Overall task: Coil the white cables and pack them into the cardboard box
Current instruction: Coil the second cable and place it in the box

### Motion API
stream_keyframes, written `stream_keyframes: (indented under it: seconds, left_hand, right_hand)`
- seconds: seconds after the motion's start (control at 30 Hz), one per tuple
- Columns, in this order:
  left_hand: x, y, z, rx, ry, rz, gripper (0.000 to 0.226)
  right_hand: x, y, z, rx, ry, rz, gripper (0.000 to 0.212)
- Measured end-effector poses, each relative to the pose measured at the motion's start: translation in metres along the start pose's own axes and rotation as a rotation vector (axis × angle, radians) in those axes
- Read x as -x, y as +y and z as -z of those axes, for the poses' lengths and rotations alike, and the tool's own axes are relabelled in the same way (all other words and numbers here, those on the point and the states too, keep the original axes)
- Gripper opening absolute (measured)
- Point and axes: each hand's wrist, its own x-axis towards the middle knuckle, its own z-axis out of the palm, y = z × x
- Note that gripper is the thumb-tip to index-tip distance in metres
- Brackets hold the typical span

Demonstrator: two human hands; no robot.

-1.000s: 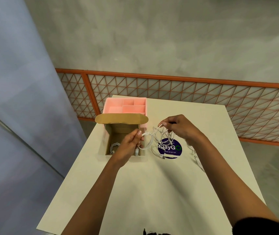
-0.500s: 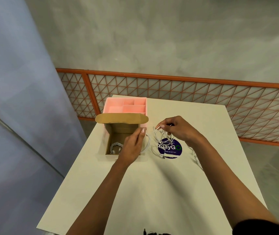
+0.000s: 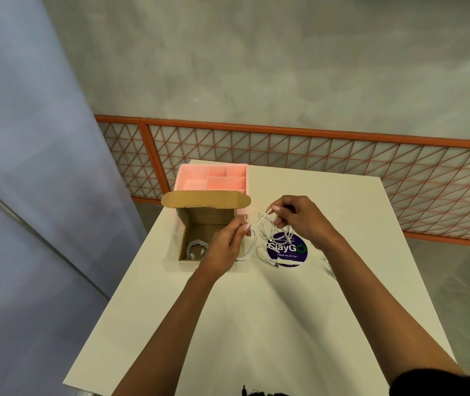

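An open cardboard box point(image 3: 184, 241) stands on the white table, its flap folded back. One coiled white cable point(image 3: 196, 249) lies inside at the bottom left. My left hand point(image 3: 225, 248) hovers over the box's right side and pinches a loop of a second white cable point(image 3: 262, 241). My right hand point(image 3: 299, 218) is just right of the box and pinches the same cable's strands between thumb and fingers. The cable's loose loops hang over a round purple sticker, and its plug end point(image 3: 275, 264) rests on the table.
A pink divided organiser point(image 3: 214, 178) stands right behind the box. A purple ClayGo sticker point(image 3: 295, 251) marks the table point(image 3: 256, 324). Another bit of white cable point(image 3: 331, 270) shows beside my right forearm. An orange mesh railing point(image 3: 313, 155) runs behind the table.
My left hand dipped toward the box and is now pinching a cable loop beside its right wall. My right hand lifted slightly with the strands.
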Motion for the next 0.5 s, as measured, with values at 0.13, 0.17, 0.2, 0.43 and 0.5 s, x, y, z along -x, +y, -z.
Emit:
stream_keyframes:
  seconds: [0.13, 0.17, 0.2, 0.43, 0.5]
  left_hand:
    - [-0.001, 0.003, 0.003, 0.168, -0.060, 0.037, 0.024]
    - [0.000, 0.008, 0.005, 0.237, -0.076, 0.046, 0.025]
    - [0.001, 0.012, 0.007, 0.289, -0.095, 0.051, 0.024]
    - [-0.001, 0.022, 0.011, 0.363, -0.128, 0.057, 0.021]
    - [0.000, 0.022, 0.010, 0.355, -0.119, 0.059, 0.021]
  right_hand:
    - [-0.001, 0.004, -0.003, -0.025, 0.065, 0.051, 0.017]
    - [0.000, 0.006, -0.004, -0.035, 0.072, 0.052, 0.017]
    - [0.000, 0.008, -0.005, -0.058, 0.073, 0.048, 0.016]
    - [0.005, 0.018, -0.024, -0.516, 0.028, -0.117, 0.017]
    - [0.008, 0.017, -0.029, -0.647, 0.016, -0.157, 0.019]
